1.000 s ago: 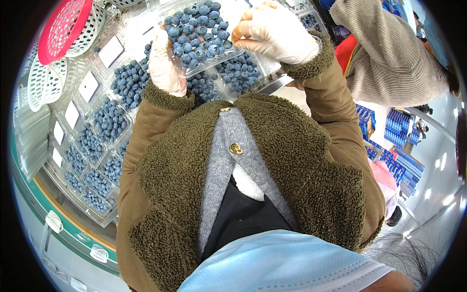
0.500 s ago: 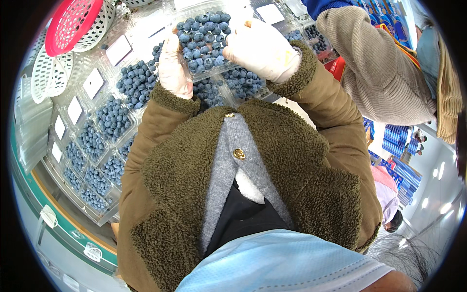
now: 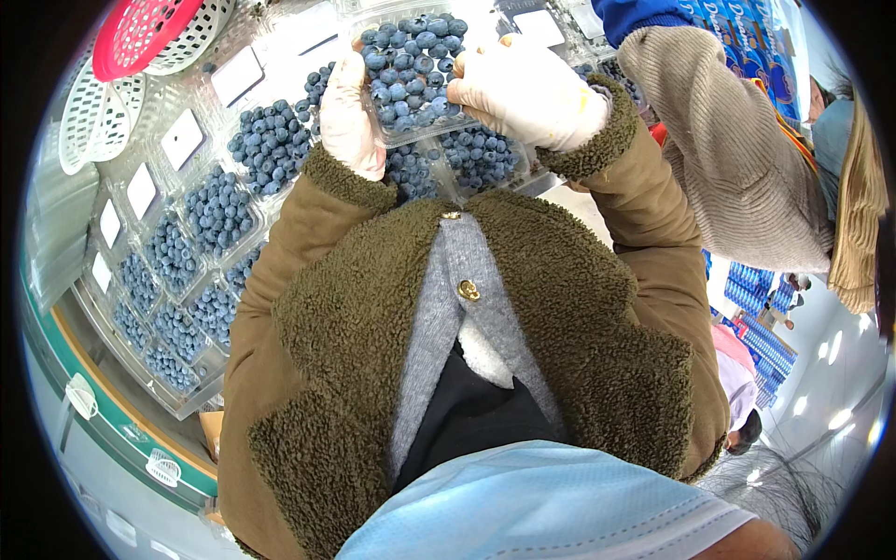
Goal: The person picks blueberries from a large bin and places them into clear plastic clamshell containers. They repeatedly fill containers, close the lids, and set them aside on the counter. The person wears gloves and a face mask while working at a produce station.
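A clear plastic punnet of blueberries (image 3: 415, 70) is held up between my two gloved hands, its lid side open toward the far edge. My left hand (image 3: 353, 121) is closed round the punnet's left wall, thumb up along it. On the right side, my right hand (image 3: 532, 98) has its fingers curled in at the wall, fingertips beside the berries; the lower fingers are hidden. Beneath it sit more filled punnets (image 3: 478, 154). Another full punnet (image 3: 269, 145) stands just left of my left hand.
Rows of open blueberry punnets (image 3: 219, 210) with white-labelled lids (image 3: 182, 140) fill the tray at left. White baskets (image 3: 101, 121) and a red one (image 3: 145, 37) stand at far left, above stacked clear lids (image 3: 65, 224). A person's knitted sleeve (image 3: 723, 149) is close at right.
The whole scene has shifted slightly in view as my head moved. Both hands keep their hold on the punnet, with little change in the grip.
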A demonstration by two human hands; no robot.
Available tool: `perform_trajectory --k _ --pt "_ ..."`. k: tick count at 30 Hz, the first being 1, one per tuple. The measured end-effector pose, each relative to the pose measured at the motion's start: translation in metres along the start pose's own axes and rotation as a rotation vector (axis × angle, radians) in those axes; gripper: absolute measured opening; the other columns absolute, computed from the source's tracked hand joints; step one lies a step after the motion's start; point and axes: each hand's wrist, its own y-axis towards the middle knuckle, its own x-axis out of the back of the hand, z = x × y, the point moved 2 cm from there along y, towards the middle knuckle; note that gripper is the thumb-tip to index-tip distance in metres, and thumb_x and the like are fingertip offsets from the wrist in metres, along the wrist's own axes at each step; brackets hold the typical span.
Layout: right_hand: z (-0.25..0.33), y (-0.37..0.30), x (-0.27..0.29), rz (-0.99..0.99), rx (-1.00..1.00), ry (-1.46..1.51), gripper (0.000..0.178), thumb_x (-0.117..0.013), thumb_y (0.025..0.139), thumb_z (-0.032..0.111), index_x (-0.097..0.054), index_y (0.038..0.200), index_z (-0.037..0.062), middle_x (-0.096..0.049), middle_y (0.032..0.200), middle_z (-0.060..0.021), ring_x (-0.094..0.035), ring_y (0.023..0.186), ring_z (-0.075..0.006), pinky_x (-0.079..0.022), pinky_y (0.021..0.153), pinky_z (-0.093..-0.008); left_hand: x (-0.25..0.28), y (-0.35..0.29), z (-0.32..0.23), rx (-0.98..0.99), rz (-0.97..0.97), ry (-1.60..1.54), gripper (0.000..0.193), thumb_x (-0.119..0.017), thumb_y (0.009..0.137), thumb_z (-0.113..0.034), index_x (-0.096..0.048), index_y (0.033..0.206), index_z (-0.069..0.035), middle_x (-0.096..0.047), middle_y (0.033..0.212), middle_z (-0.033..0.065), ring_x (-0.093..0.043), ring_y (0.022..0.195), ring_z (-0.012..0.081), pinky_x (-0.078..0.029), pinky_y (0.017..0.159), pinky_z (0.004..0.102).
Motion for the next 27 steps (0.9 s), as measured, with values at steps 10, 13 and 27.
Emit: perform_trajectory --k 10,13,27 --pt "-0.004 -0.008 -0.006 0.115 -0.152 0.293 0.016 -0.07 0.091 0.015 -0.065 0.106 0.0093 -0.067 0.088 -0.0092 -0.068 0.075 -0.028 -0.055 0.065 -0.0362 0.01 0.004 -0.002 0.026 -0.03 0.103 0.051 -0.057 0.106 -0.034 -0.046 0.145 -0.004 -0.062 0.131 0.0148 -0.069 0.111 0.0261 -0.062 0.093 0.043" --pt "-0.004 -0.006 -0.007 -0.048 -0.186 0.403 0.015 -0.064 0.094 0.018 -0.065 0.107 0.0104 -0.066 0.088 -0.0094 -0.067 0.078 -0.0281 -0.056 0.071 -0.0372 0.005 0.0 -0.002 0.03 -0.004 0.089 0.054 -0.058 0.105 -0.035 -0.045 0.146 -0.002 -0.061 0.133 0.0152 -0.068 0.113 0.0262 -0.06 0.095 0.0429" --pt "-0.136 0.05 0.068 -0.878 -0.499 0.191 0.009 -0.073 0.086 0.012 -0.067 0.09 0.0065 -0.06 0.071 -0.0046 -0.06 0.067 -0.0175 -0.049 0.067 -0.0348 -0.002 0.001 -0.009 -0.036 -0.109 0.08 0.062 -0.06 0.103 -0.035 -0.042 0.152 -0.001 -0.054 0.147 0.0146 -0.057 0.13 0.0249 -0.046 0.112 0.0402"
